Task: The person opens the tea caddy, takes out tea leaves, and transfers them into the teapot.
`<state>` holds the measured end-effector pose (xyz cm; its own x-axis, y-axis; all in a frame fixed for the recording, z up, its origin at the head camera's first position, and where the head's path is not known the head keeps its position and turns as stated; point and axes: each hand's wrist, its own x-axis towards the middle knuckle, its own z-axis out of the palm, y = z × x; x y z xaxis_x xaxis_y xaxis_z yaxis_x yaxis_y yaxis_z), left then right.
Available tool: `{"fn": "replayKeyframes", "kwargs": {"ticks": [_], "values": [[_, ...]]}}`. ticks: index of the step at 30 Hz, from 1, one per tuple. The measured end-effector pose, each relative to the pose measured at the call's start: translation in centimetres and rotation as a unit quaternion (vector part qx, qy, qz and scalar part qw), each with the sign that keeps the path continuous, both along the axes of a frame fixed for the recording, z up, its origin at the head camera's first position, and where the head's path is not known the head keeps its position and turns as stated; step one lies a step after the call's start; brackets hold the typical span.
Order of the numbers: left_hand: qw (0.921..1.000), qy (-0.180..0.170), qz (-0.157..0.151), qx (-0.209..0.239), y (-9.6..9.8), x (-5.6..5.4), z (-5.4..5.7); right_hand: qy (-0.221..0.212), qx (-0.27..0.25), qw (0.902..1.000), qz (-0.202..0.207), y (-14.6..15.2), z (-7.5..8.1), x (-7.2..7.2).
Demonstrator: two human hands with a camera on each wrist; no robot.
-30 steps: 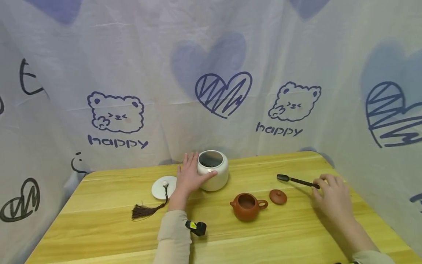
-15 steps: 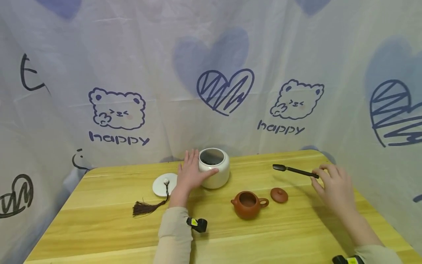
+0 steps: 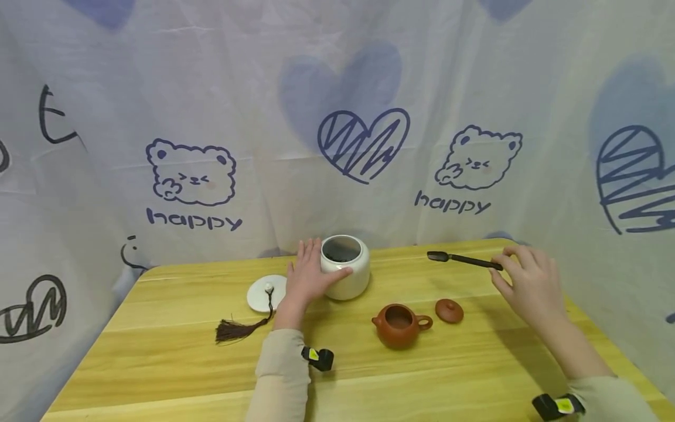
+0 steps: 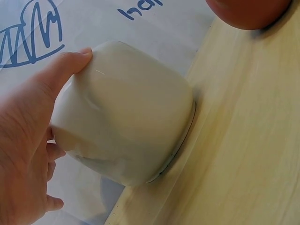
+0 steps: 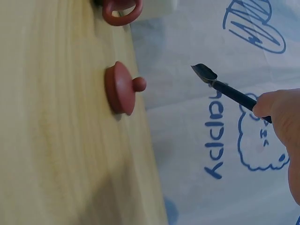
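Observation:
My left hand (image 3: 306,278) grips the side of an open white ceramic jar (image 3: 345,272) with dark contents, thumb round its front. The left wrist view shows the thumb and fingers round the jar (image 4: 126,112). My right hand (image 3: 524,287) pinches the handle end of a thin black scoop (image 3: 461,259) and holds it above the table, bowl end pointing left. The scoop (image 5: 225,86) also shows in the right wrist view. A brown clay teapot (image 3: 399,324) stands open between the hands, with its lid (image 3: 449,310) lying to its right.
The jar's white lid (image 3: 265,293) with a dark tassel (image 3: 237,329) lies left of my left hand. The wooden table (image 3: 174,363) is backed by a printed cloth curtain (image 3: 337,129) on three sides, close behind the jar.
My right hand has lifted the scoop off the table and carried it up and leftward. The left hand stays on the jar.

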<state>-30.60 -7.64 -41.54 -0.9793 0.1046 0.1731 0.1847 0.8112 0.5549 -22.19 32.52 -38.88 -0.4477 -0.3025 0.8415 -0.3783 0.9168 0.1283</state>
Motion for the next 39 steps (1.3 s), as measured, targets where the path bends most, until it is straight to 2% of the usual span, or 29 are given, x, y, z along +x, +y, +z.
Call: {"fn": "replayKeyframes", "kwargs": {"ticks": [8, 18, 27, 39], "values": [[0.9998, 0.004, 0.006, -0.016, 0.1, 0.1, 0.1, 0.017, 0.027, 0.9992, 0.024, -2.4, 1.6, -1.0], [0.9984, -0.006, -0.003, -0.055, 0.0, 0.3, 0.3, 0.017, 0.043, 0.9975, 0.054, -6.2, 3.1, -2.3], [0.9976, -0.007, -0.01, -0.068, 0.0, 0.4, 0.7, -0.005, 0.057, 0.9967, 0.058, -9.3, 3.9, -3.7], [0.9966, -0.011, -0.007, -0.081, 0.0, 0.3, 0.4, -0.031, 0.076, 0.9943, 0.068, -13.1, 4.0, -5.7]]}}
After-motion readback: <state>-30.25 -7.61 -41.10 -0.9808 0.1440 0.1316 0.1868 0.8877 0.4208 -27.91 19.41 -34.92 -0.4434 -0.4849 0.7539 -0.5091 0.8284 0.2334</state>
